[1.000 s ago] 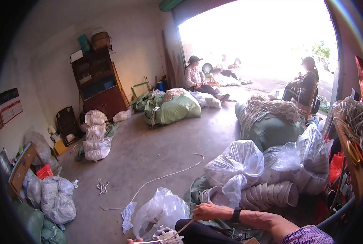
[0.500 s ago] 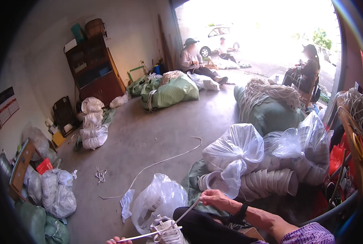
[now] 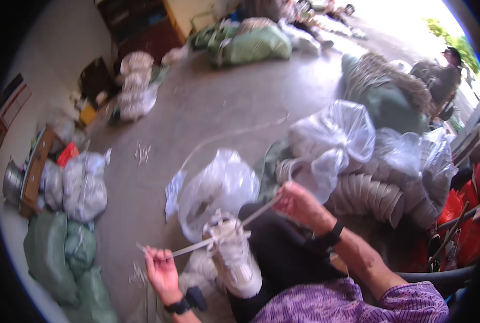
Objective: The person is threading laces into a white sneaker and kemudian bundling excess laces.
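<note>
A white lace-up sneaker [image 3: 237, 269] rests against my dark-trousered leg [image 3: 275, 253], its toe pointing back at me. A flat white shoelace [image 3: 189, 249] crosses it, stretched to both sides. My left hand [image 3: 162, 274] pinches the lace left of the shoe, a short end sticking out past the fingers. Farther right and higher, my right hand [image 3: 304, 210] grips the other length of the lace. Both wrists wear dark bands. A clear plastic bag [image 3: 224, 183] stands just beyond the shoe.
Stacked pale curved pieces [image 3: 372, 199] and knotted plastic bags [image 3: 331, 134] lie to my right. A large green sack [image 3: 385, 105] stands behind them, with cords on top. Green sacks [image 3: 49, 258] sit at left. A long cord [image 3: 224, 132] trails over the floor. People sit near the doorway.
The view has tilted down. The sneaker now shows nearly whole, and my left hand has come fully into view. The lace stays stretched between both hands.
</note>
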`<state>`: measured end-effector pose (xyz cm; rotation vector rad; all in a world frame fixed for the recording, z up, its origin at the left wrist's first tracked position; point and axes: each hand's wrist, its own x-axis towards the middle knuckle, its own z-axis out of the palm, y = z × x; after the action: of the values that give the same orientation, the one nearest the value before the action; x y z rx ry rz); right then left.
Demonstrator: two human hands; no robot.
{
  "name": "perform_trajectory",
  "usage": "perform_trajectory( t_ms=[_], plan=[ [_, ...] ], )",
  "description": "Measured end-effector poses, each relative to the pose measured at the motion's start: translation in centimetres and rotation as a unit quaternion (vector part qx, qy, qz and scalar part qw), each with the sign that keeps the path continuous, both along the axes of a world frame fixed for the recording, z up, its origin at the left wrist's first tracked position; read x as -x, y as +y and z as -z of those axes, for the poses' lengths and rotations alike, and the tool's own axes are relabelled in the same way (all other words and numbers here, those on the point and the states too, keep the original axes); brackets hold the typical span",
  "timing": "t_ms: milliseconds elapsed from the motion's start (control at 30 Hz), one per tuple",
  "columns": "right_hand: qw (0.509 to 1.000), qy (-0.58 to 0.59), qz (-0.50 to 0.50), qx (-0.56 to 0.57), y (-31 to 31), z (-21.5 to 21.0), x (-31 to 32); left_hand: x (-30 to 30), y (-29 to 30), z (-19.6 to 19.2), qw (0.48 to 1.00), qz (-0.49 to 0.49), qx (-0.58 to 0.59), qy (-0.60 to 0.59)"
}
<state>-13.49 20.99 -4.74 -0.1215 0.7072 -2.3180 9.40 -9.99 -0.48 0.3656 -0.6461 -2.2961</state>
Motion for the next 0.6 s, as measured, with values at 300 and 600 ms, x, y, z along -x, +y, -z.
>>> perform_trajectory(
  t_ms=[300, 600],
  plan=[
    [0.991, 0.021, -0.096, -0.088, -0.4, 0.1, 1.6, 0.2, -1.1, 0.4, 0.995, 0.101, 0.012, -0.005],
    [0.808, 0.402, -0.097, -0.42, -2.9, -1.9, -0.5, 0.5, -0.4, 0.3, 0.987, 0.136, 0.012, -0.083]
  ],
)
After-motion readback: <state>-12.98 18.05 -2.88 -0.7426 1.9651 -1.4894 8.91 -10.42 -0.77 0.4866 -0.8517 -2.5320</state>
